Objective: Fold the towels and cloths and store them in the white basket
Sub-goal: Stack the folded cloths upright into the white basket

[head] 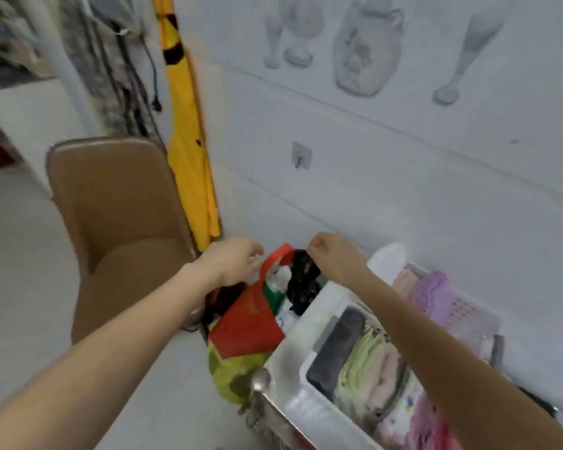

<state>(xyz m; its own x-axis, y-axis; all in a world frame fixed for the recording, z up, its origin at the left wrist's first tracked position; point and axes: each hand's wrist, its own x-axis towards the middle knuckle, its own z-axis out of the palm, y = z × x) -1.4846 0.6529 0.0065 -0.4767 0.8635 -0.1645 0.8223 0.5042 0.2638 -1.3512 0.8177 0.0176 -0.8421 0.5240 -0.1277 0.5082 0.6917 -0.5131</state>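
My right hand (333,254) pinches the top of a dark patterned cloth (303,280) and holds it hanging over a red and green bag (251,323). My left hand (238,259) is at the bag's red handle (273,258), fingers curled by it; whether it grips the handle is unclear. More cloths, white and dark, show inside the bag. To the right, the white basket (306,371) holds folded cloths standing in a row: dark grey (335,349), pale green (361,362), pink (387,368).
A brown chair (117,216) stands left of the bag. A yellow cloth (189,151) hangs by the wall. A purple basket (449,303) sits behind the white one, on a metal-edged cart (260,394). A hook (301,155) is on the wall.
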